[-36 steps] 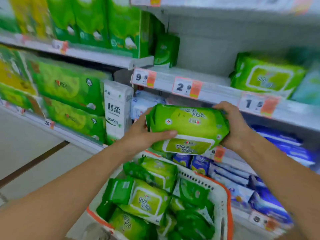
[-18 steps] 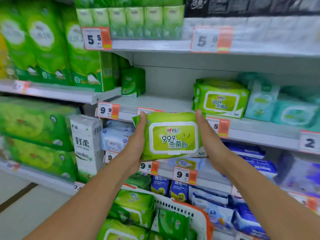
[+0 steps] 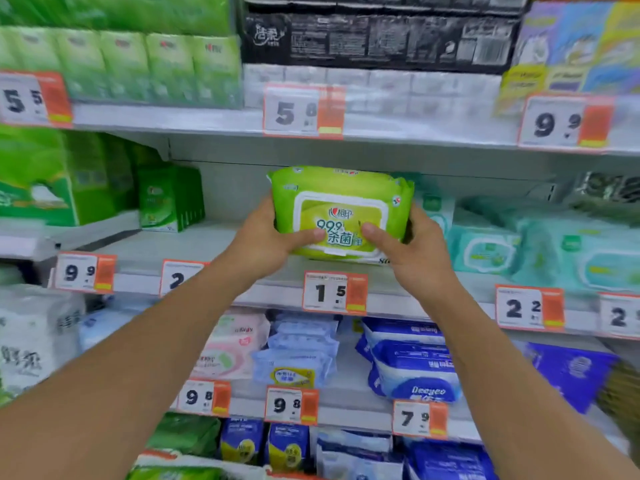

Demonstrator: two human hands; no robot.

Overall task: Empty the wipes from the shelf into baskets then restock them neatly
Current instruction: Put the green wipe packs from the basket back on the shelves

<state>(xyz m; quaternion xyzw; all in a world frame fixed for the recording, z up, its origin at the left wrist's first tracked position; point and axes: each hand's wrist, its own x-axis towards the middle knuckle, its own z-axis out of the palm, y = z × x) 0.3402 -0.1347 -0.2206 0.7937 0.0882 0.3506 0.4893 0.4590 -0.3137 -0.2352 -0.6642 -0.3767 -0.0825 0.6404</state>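
A green pack of wipes (image 3: 341, 202) stands upright at the middle shelf (image 3: 194, 244), its label facing me. My left hand (image 3: 266, 242) grips its left side with the thumb across the front. My right hand (image 3: 412, 251) grips its right side, thumb also on the front. The pack's lower edge sits at about shelf level; whether it rests on the shelf I cannot tell. The pack hides whatever stands behind it. At the bottom edge, a sliver of the basket (image 3: 152, 457) with green packs (image 3: 173, 474) shows.
Teal wipe packs (image 3: 485, 251) fill the shelf to the right of the green pack. Small green boxes (image 3: 169, 199) stand at the left of the same shelf, with bare shelf between. Price tags (image 3: 334, 292) line the shelf edges. Blue and pink packs (image 3: 412, 365) fill the shelves below.
Both hands have raised the green pack from in front of the shelf edge up and into the middle shelf bay. The view has tilted upward, so the basket has dropped almost out of sight.
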